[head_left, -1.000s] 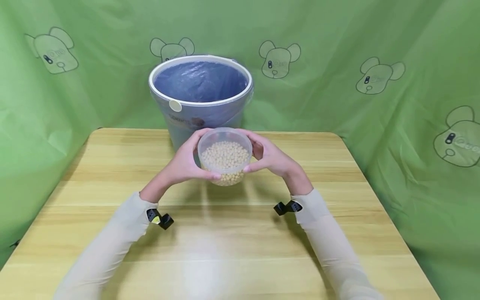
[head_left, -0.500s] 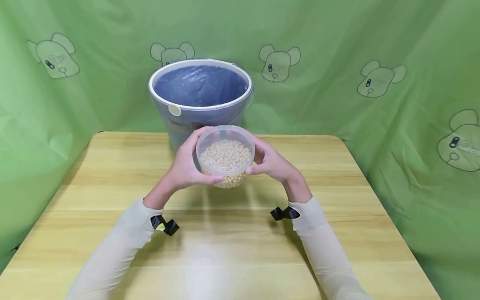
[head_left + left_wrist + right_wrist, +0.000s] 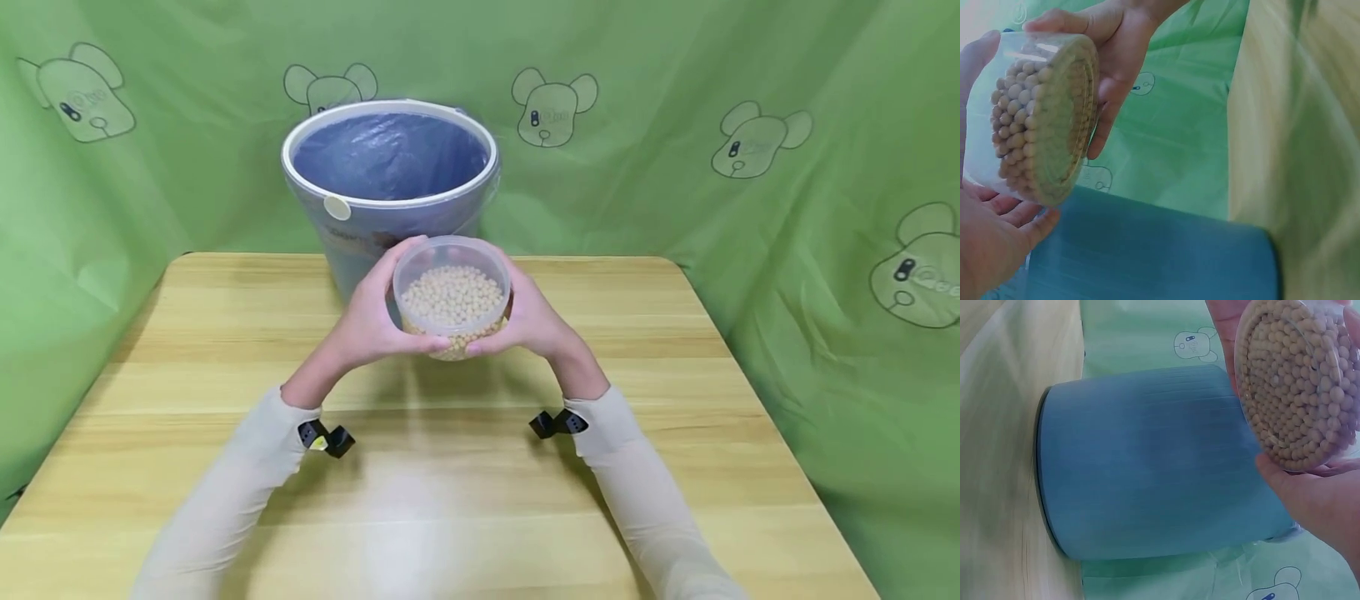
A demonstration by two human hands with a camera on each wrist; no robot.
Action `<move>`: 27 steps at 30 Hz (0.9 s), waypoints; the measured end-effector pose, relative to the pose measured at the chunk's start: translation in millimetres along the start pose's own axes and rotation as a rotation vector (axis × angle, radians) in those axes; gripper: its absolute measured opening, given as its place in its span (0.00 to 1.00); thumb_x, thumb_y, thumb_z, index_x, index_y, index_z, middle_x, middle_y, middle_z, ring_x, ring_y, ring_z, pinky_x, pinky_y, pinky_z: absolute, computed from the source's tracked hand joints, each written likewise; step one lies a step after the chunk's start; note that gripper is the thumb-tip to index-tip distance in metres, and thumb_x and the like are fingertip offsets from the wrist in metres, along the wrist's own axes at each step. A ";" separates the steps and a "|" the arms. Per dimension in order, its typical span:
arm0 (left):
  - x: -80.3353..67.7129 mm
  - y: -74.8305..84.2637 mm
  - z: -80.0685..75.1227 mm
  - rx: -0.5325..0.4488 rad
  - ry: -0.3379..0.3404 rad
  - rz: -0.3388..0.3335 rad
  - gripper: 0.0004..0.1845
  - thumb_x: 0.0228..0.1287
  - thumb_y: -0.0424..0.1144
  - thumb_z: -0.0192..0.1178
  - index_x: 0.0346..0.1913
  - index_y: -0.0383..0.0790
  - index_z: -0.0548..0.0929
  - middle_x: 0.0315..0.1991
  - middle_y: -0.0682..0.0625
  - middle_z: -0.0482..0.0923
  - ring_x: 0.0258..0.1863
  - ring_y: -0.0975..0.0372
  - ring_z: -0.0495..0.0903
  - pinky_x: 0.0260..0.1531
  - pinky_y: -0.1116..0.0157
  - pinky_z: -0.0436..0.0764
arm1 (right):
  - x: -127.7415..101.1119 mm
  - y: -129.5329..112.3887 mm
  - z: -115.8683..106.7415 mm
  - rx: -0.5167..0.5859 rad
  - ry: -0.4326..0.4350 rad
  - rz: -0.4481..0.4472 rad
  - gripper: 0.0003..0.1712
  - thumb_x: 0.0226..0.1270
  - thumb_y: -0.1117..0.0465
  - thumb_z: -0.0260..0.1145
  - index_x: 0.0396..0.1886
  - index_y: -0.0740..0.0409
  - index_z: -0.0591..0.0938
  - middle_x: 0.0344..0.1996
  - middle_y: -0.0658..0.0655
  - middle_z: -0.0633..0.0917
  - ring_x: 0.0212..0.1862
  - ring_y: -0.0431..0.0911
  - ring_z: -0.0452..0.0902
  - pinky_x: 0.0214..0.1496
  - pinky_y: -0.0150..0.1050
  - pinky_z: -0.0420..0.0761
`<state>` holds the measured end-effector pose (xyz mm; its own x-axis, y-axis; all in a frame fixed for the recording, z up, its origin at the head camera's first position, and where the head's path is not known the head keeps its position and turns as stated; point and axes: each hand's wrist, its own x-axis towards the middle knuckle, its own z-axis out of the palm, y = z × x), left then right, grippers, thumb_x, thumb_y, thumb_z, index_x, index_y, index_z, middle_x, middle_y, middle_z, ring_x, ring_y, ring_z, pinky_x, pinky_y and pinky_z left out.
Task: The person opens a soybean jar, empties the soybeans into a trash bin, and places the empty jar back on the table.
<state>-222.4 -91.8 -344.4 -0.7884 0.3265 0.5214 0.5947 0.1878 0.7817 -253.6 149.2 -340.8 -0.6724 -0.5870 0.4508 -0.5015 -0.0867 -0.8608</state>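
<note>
A clear round plastic tub (image 3: 452, 250), partly filled with small round beige beans or beads (image 3: 453, 296), is held up off the table between both hands. My left hand (image 3: 372, 321) grips its left side, thumb across the near wall. On the opposite side my right hand (image 3: 528, 317) grips it, with the two thumb tips close together at the front. Through the tub's bottom in the right wrist view, the beads (image 3: 1294, 381) lie packed. Just behind the tub stands a blue bucket (image 3: 352, 258) with a white rim and a plastic liner inside.
The wooden table (image 3: 465, 500) extends under the arms. Green cloth (image 3: 630, 183) printed with mouse-like heads hangs behind and at both sides. The bucket stands near the table's back edge. Each sleeved wrist carries a small black camera (image 3: 558, 423).
Both hands keep their hold on the tub, which comes slightly closer and tips a little. The right thumb has slid left toward the left thumb. The head view has shifted slightly.
</note>
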 end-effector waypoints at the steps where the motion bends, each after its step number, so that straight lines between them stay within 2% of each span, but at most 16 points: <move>1: 1.1 2.2 -2.0 0.027 -0.014 0.002 0.64 0.30 0.37 0.86 0.77 0.41 0.62 0.70 0.45 0.71 0.67 0.55 0.72 0.68 0.51 0.71 | -0.1 0.1 -0.1 -0.002 0.002 -0.003 0.69 0.27 0.74 0.86 0.76 0.54 0.64 0.70 0.60 0.73 0.70 0.54 0.69 0.75 0.50 0.69; 6: 10.5 14.2 -11.5 0.174 -0.073 0.060 0.65 0.29 0.46 0.87 0.77 0.39 0.63 0.71 0.43 0.70 0.67 0.54 0.72 0.69 0.51 0.71 | 1.0 -0.7 0.6 -0.024 -0.009 -0.011 0.69 0.27 0.74 0.86 0.77 0.55 0.64 0.70 0.60 0.73 0.70 0.54 0.69 0.75 0.49 0.69; 8: 13.8 18.9 -13.7 0.220 -0.091 0.084 0.65 0.30 0.48 0.87 0.77 0.38 0.63 0.71 0.43 0.70 0.67 0.54 0.72 0.69 0.51 0.72 | 1.3 -1.0 1.7 -0.014 -0.022 0.014 0.69 0.29 0.75 0.85 0.77 0.55 0.63 0.70 0.60 0.73 0.69 0.53 0.70 0.74 0.49 0.70; 12: 14.6 22.0 -13.3 0.270 -0.120 0.090 0.63 0.33 0.51 0.85 0.76 0.36 0.64 0.69 0.43 0.72 0.67 0.54 0.72 0.69 0.51 0.72 | -3.0 -0.4 4.7 0.032 -0.045 0.090 0.68 0.31 0.76 0.83 0.78 0.56 0.61 0.69 0.61 0.72 0.67 0.52 0.70 0.72 0.48 0.72; 17: 12.8 17.8 -11.6 0.296 -0.086 0.110 0.62 0.35 0.52 0.83 0.76 0.35 0.65 0.68 0.41 0.72 0.67 0.54 0.72 0.70 0.52 0.71 | -2.6 0.5 6.7 0.035 -0.055 0.105 0.67 0.33 0.74 0.83 0.78 0.56 0.62 0.69 0.62 0.72 0.66 0.53 0.71 0.71 0.49 0.73; 22: 11.3 20.2 -9.6 0.310 -0.060 0.130 0.62 0.34 0.54 0.82 0.75 0.34 0.66 0.68 0.42 0.72 0.67 0.54 0.73 0.70 0.51 0.71 | -0.9 -1.1 6.4 -0.053 -0.049 0.058 0.68 0.32 0.71 0.85 0.78 0.52 0.63 0.69 0.58 0.74 0.67 0.51 0.72 0.72 0.49 0.73; 27: 7.8 24.7 -6.8 0.346 -0.058 0.114 0.61 0.33 0.56 0.81 0.74 0.35 0.68 0.68 0.44 0.72 0.66 0.54 0.74 0.68 0.52 0.73 | -5.0 -2.2 6.9 -0.135 -0.034 0.034 0.68 0.31 0.67 0.87 0.78 0.52 0.63 0.68 0.56 0.75 0.66 0.49 0.73 0.71 0.47 0.73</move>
<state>-215.0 -90.9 -318.7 -0.7100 0.4133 0.5702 0.7037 0.4464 0.5528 -245.4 146.8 -342.8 -0.6727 -0.6150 0.4115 -0.5488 0.0416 -0.8349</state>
